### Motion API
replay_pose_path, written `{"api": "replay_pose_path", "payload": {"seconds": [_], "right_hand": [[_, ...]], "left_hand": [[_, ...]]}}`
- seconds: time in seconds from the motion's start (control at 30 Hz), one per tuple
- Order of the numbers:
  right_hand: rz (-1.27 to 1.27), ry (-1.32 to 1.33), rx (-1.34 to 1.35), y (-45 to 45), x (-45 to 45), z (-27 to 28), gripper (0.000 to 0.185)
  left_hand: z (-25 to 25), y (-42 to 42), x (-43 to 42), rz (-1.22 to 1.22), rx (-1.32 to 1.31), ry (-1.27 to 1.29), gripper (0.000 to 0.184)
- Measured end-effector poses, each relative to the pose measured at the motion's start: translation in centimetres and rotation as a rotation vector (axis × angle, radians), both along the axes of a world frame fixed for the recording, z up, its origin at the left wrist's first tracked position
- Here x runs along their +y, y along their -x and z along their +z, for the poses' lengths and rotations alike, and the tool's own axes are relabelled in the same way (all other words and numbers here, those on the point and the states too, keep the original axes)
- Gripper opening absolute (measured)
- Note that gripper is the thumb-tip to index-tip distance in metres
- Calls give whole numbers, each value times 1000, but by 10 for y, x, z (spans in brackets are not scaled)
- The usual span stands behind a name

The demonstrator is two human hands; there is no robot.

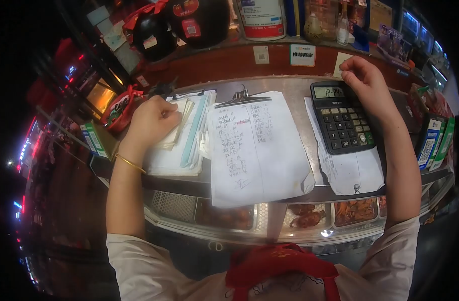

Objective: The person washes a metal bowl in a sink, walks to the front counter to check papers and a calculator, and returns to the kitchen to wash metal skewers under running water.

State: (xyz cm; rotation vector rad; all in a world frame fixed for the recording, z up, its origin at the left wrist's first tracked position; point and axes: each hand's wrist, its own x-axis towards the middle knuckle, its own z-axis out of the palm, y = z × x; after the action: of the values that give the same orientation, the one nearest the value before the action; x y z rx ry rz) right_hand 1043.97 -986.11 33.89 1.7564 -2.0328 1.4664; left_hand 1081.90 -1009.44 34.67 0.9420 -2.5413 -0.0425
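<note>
Evidently, the small cream slips (185, 114) lie beneath the left hand (156, 119), on top of white papers (165, 163); its fingers curl into a loose fist, though whether they pinch any slip I cannot tell. The right hand (368, 83) bends over the desk calculator (341, 120), thumb near its curled fingers; pale paper (340, 64) shows just beyond, gripped or not is unclear. The calculator sits on loose sheets (353, 173), perhaps weighting them. Between the hands, a metal clip (241, 95) secures the handwritten list (259, 155), turned toward the wearer, presumably for easy reading.
</note>
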Motion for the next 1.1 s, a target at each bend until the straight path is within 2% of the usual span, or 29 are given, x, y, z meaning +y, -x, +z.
{"api": "replay_pose_path", "payload": {"seconds": [0.47, 0.77, 1.1], "right_hand": [[4, 4, 10, -4, 1, 1, 19], [-10, -5, -6, -9, 4, 4, 18], [-10, 12, 7, -4, 2, 1, 18]], "left_hand": [[-20, 1, 9, 34, 63, 222, 27], [-23, 6, 15, 110, 126, 191, 27], [-22, 7, 14, 126, 77, 202, 25]]}}
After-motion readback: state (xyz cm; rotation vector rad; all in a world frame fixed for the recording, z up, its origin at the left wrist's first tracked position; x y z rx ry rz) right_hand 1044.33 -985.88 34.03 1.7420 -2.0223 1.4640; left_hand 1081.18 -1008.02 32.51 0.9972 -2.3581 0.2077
